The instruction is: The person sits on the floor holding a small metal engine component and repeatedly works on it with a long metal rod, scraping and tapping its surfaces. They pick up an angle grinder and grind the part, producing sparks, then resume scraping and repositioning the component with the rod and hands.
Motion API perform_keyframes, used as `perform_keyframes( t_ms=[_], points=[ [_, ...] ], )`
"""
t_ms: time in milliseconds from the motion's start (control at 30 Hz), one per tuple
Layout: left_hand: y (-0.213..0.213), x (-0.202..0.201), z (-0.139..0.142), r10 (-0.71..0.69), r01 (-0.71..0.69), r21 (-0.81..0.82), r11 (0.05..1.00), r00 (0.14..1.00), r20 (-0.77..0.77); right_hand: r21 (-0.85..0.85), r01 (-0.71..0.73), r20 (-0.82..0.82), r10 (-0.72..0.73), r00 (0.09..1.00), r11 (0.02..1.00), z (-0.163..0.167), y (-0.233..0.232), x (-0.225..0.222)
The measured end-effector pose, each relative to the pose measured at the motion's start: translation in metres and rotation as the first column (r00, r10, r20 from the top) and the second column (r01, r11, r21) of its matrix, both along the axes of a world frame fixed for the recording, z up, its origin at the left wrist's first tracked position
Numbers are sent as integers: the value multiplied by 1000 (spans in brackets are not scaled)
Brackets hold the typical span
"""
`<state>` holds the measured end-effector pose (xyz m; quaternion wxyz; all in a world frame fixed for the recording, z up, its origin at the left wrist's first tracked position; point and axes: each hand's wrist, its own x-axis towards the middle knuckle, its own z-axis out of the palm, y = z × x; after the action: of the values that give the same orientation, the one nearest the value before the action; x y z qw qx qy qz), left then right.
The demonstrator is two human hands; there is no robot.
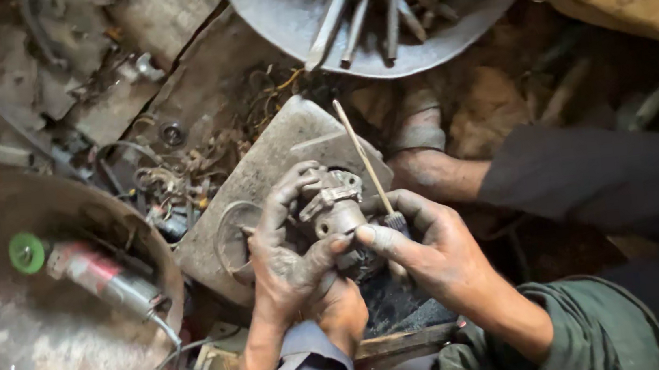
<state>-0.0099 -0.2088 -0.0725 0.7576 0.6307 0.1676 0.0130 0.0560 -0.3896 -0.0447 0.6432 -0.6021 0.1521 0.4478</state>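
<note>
My left hand (281, 247), black with grease, wraps around a small grimy cast-metal engine part (337, 206) and holds it just above a grey slab (277, 154). My right hand (428, 250) pinches a thin stick-handled brush (361, 153) between its fingers. The stick points up and to the left, and its bristle end sits by the part. My right thumb presses against the side of the part, close to my left thumb. The underside of the part is hidden by my fingers.
A round metal pan (280, 27) with several rods and tools lies at the top. At the left, a big dented basin (3, 342) holds a bottle-shaped thing (98, 274) with a green cap. Scrap, wires and springs litter the ground. A bare foot (426, 171) rests right of the slab.
</note>
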Motion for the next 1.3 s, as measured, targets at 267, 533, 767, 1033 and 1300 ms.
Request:
perform_keyframes(
  t_ms=[267,533,767,1033,1300],
  points=[
    [7,5,-8,-285,194,692,696,958,18,-56,-128,-104,122,987,990,-24,12,-12],
    [16,-9,-11,-339,170,702,692,935,107,-3,-127,-146,125,981,992,-31,2,-16],
    [21,-29,-26,-248,106,760,641,966,75,-35,-141,-81,138,987,989,-31,0,-13],
    [18,-24,-28,-242,94,737,669,965,97,-105,-212,-31,210,977,972,-26,4,-9],
    [11,-28,-40,-237,95,709,699,966,104,-101,-220,18,223,975,970,-29,-2,-10]
  ],
)
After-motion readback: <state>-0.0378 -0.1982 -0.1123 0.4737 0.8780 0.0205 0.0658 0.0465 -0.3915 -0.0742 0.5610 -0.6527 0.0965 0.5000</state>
